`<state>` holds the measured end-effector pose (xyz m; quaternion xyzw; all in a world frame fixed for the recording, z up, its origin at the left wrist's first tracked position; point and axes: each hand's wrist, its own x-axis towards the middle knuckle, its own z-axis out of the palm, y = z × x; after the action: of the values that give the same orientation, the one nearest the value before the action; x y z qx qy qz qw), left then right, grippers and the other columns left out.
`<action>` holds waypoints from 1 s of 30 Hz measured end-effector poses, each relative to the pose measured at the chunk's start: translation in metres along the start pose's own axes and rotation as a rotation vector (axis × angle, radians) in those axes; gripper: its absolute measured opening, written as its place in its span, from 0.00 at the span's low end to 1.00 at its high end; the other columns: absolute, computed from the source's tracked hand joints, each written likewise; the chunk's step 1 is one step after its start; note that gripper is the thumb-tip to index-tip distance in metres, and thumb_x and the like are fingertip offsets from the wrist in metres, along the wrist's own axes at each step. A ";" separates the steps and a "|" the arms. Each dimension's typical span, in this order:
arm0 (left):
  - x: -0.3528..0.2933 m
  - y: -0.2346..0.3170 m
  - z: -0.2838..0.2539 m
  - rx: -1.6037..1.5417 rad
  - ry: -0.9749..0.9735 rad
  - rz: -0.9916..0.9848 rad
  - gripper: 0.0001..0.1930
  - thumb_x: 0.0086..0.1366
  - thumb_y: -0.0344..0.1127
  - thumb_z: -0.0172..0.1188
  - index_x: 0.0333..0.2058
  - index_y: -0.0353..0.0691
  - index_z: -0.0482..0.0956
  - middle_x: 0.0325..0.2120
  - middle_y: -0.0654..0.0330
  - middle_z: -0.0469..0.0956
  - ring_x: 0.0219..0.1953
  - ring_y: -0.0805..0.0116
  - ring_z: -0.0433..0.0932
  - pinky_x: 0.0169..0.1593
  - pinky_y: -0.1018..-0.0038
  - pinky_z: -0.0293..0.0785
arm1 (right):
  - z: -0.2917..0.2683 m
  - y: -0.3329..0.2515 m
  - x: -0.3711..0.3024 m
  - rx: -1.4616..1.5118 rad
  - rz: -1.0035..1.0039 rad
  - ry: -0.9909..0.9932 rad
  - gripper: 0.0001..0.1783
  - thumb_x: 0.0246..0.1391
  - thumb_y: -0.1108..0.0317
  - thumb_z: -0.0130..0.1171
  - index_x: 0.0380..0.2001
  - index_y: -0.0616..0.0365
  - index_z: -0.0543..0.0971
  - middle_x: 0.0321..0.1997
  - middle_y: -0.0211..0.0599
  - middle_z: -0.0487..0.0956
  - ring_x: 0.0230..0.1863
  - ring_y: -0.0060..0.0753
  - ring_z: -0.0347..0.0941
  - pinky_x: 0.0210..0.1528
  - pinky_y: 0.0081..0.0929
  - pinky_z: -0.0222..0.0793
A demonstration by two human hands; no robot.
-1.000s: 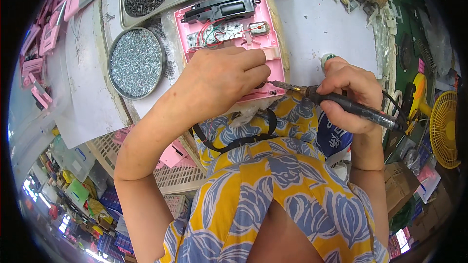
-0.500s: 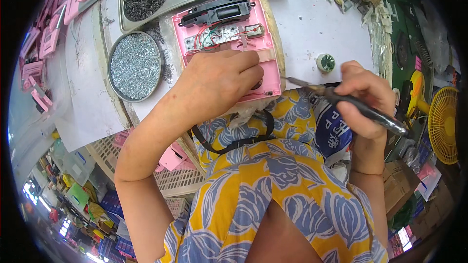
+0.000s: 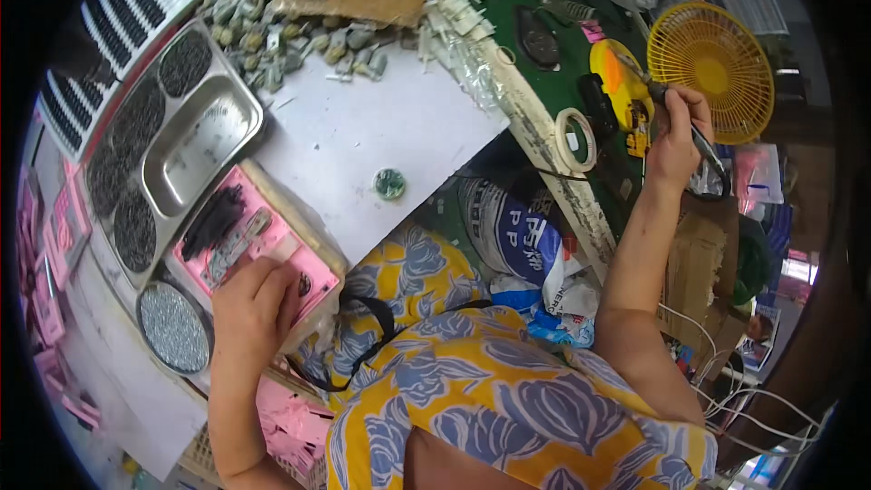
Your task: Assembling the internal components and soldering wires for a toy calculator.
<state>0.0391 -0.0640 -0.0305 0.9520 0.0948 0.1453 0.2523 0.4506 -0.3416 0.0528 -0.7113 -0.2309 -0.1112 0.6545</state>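
A pink plastic case lies tilted on a pad at the left, its inside facing up. In it sit a black plastic part and a metal plate with wires. My left hand is closed at the case, fingers bent down into it, and the fingertips are partly hidden. Out to the right, my right hand grips a soldering iron by its black handle. The iron's shaft points up and left, over a yellow stand.
A steel tray with springs and a round dish of small screws flank the case. A small green tin stands on white paper. Further right are a tape roll and a yellow fan. Small parts are heaped behind.
My view has swung to the right. My right hand has carried the soldering iron away from the case to the yellow stand, while my left hand has stayed at the case.
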 end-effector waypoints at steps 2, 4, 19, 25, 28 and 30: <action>0.002 0.002 -0.002 0.007 -0.013 -0.020 0.10 0.53 0.26 0.68 0.35 0.40 0.80 0.32 0.58 0.79 0.31 0.56 0.80 0.34 0.64 0.77 | -0.002 0.014 0.017 -0.007 -0.022 0.094 0.03 0.57 0.76 0.63 0.35 0.62 0.80 0.28 0.22 0.75 0.25 0.11 0.63 0.28 0.12 0.55; 0.003 0.003 -0.004 0.004 -0.026 -0.016 0.10 0.53 0.27 0.68 0.34 0.40 0.80 0.32 0.58 0.79 0.31 0.56 0.80 0.34 0.64 0.77 | -0.002 0.030 0.033 -0.023 -0.018 0.052 0.02 0.57 0.76 0.63 0.34 0.61 0.81 0.28 0.22 0.75 0.26 0.12 0.64 0.29 0.13 0.56; -0.017 0.017 -0.007 -0.071 0.106 -0.295 0.07 0.56 0.25 0.67 0.34 0.37 0.79 0.33 0.54 0.76 0.32 0.54 0.78 0.36 0.65 0.77 | 0.059 0.044 -0.037 0.821 0.751 -0.507 0.23 0.69 0.63 0.52 0.59 0.69 0.70 0.22 0.22 0.62 0.20 0.14 0.52 0.25 0.19 0.50; -0.017 0.023 0.003 -0.142 0.170 -0.348 0.14 0.62 0.22 0.61 0.47 0.38 0.80 0.37 0.56 0.81 0.35 0.61 0.82 0.37 0.69 0.78 | 0.147 -0.031 -0.161 0.040 0.277 -0.887 0.11 0.56 0.76 0.61 0.43 0.63 0.81 0.31 0.32 0.77 0.27 0.22 0.70 0.33 0.20 0.67; -0.026 0.029 -0.004 -0.704 0.265 -0.653 0.19 0.63 0.21 0.57 0.54 0.37 0.77 0.38 0.51 0.82 0.39 0.61 0.84 0.42 0.69 0.80 | 0.193 -0.041 -0.190 -0.004 -0.575 -1.245 0.18 0.38 0.65 0.75 0.37 0.51 0.85 0.54 0.38 0.78 0.55 0.49 0.67 0.56 0.45 0.67; -0.034 0.025 -0.006 -0.611 0.366 -0.542 0.19 0.64 0.18 0.53 0.53 0.34 0.76 0.40 0.49 0.81 0.39 0.63 0.84 0.43 0.70 0.80 | 0.202 -0.041 -0.207 -0.112 -0.569 -1.284 0.19 0.41 0.61 0.73 0.40 0.49 0.85 0.64 0.44 0.73 0.64 0.55 0.59 0.65 0.48 0.57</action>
<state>0.0081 -0.0916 -0.0210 0.7331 0.3365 0.2616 0.5300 0.2224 -0.1798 -0.0298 -0.5809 -0.7426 0.1521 0.2964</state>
